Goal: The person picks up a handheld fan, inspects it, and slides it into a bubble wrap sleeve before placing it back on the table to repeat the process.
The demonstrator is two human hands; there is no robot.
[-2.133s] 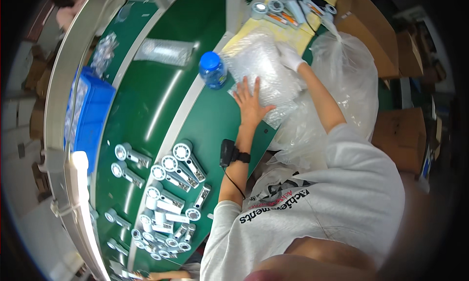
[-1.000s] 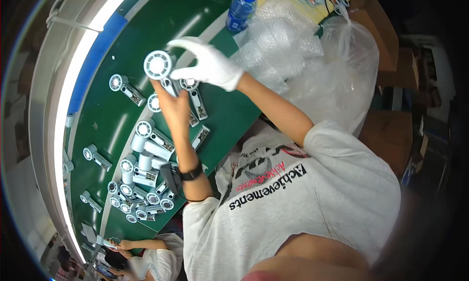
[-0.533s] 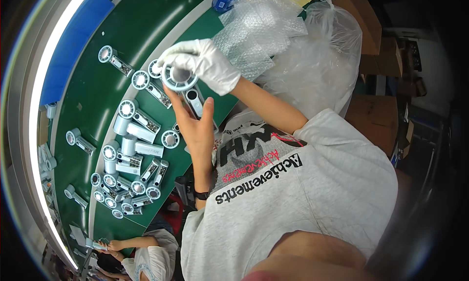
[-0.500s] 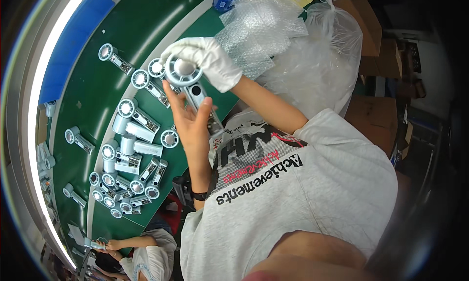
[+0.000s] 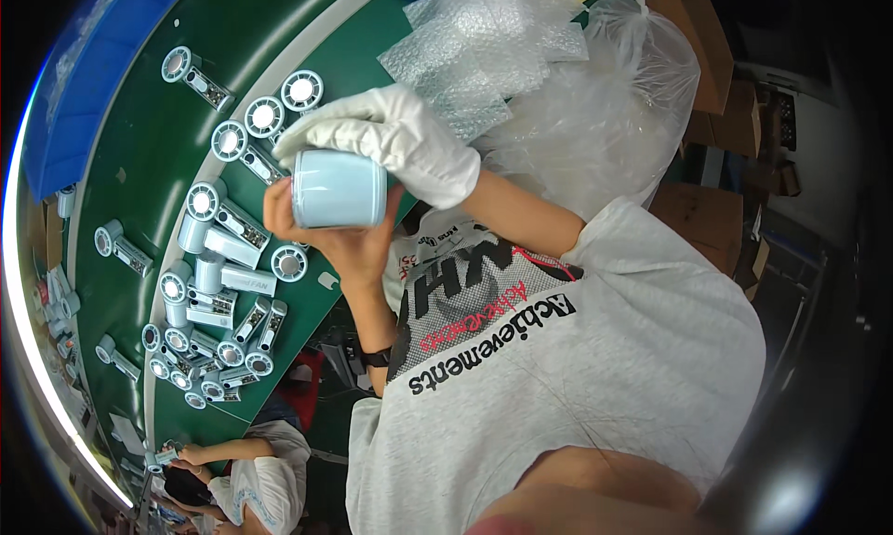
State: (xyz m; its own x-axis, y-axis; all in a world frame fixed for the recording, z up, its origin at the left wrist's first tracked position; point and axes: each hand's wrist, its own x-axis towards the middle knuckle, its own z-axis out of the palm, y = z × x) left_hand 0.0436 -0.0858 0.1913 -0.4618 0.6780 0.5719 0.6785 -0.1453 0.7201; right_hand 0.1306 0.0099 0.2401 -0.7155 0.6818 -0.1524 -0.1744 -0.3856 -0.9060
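Note:
A pale blue handheld fan [image 5: 339,189] is up in front of me, its smooth round side showing and its handle hidden. My bare left hand [image 5: 349,247], with a dark band at the wrist, wraps round it from below. My right hand [image 5: 400,140], in a white glove, curves over the fan's top, fingers on its far side. Just beyond the glove, a row of similar fans lies on the green table [image 5: 349,74], the nearest to it being a fan with a round grille [image 5: 264,116].
More fans [image 5: 219,302] crowd the table at left, some overlapping. Others [image 5: 177,65] lie on the green strip beyond a pale edge. Bubble wrap [image 5: 484,51], a clear plastic bag [image 5: 605,107] and cardboard boxes [image 5: 698,223] stand to the right. Another person [image 5: 265,484] works at lower left.
The fan has turned from grille and handle facing me to its smooth round side. My left hand has shifted beneath it. The view has moved, so the table appears further left.

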